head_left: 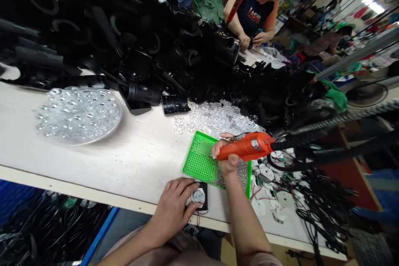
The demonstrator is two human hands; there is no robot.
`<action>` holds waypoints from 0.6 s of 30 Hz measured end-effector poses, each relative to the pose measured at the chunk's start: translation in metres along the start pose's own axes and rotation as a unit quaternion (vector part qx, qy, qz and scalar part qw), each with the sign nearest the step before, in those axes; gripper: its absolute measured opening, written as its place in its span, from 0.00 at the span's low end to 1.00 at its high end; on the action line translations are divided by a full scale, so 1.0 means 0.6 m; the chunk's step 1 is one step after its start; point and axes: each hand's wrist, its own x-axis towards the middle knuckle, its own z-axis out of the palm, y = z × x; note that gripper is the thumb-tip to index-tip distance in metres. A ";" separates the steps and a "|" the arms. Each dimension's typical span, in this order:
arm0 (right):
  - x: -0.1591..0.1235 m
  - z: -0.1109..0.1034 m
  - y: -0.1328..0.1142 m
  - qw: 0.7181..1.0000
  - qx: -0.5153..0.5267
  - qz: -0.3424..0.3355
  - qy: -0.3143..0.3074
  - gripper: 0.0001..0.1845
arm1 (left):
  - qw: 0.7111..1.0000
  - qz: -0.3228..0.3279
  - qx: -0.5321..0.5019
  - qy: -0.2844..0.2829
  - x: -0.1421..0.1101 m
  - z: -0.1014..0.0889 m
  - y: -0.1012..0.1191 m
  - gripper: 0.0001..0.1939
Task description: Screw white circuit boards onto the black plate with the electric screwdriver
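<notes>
A person's right hand (225, 158) holds an orange corded power tool (247, 146), with the fingers and thumb clamped around its body and its nose hidden by the hand. The hand is above a green perforated tray (199, 162) near the front edge of a white worktop (102, 162). Small metal pieces (238, 176) are heaped in the tray's right corner nearest the person.

Just left of the tray, the left hand (173, 208) lies over a small black plate (204, 208) with a round silver fitting (198, 195) and thin red and black wires (198, 213). Its fingers are close together, but it is impossible to tell whether they grip the plate.

Toward the left edge is a round clear dish of lenses (77, 115). Loose clear lenses (215, 118) lie behind the tray, and black plastic housings (124, 41) are heaped along the far edge. White discs (274, 191) and black cables (321, 203) lie at the right. Across the worktop, a co-worker's hands (251, 40) work near the pile.
</notes>
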 end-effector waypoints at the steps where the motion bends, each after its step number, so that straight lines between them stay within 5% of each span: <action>1: -0.001 -0.002 0.003 1.000 0.002 -0.001 -0.010 0.33 | 1.000 0.000 0.000 -0.001 0.000 0.000 0.000 0.16; 8: -0.001 -0.003 -0.006 1.000 0.010 -0.011 0.007 0.34 | 1.000 -0.001 -0.011 0.005 -0.001 -0.002 -0.001 0.17; 13: -0.008 0.023 -0.080 0.998 0.034 -0.029 0.049 0.37 | 0.993 0.007 -0.052 0.102 -0.006 -0.006 -0.006 0.21; 18: -0.048 0.062 -0.142 0.996 0.090 0.007 -0.004 0.36 | 0.985 -0.009 -0.058 0.160 0.014 -0.019 0.002 0.18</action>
